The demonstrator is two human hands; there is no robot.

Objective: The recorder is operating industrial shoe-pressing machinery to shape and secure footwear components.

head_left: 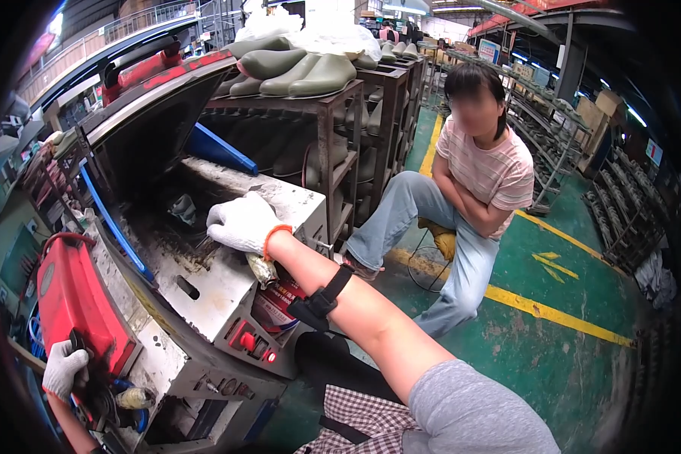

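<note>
My right hand [244, 222], in a white knit glove with an orange cuff, is over the front edge of an open white machine [216, 303]. Its fingers are curled, and what they hold, if anything, is hidden. Beneath the wrist sticks out a handle wrapped in worn tape [262, 268]. The machine's dark lid [140, 125] stands raised above a blackened chamber, where a small grey metal piece [183, 206] shows. At the lower left my gloved left hand [66, 368] is closed around a black handle [77, 342] by the red cover [83, 303] of a second machine.
A person [477, 151] sits at the right with arms folded. Olive-green boot-shaped forms [310, 74] stand on a rusty rack [340, 113] behind the machine. Red lit buttons [248, 340] are on its front. More racks [628, 197] line the green floor with yellow lines.
</note>
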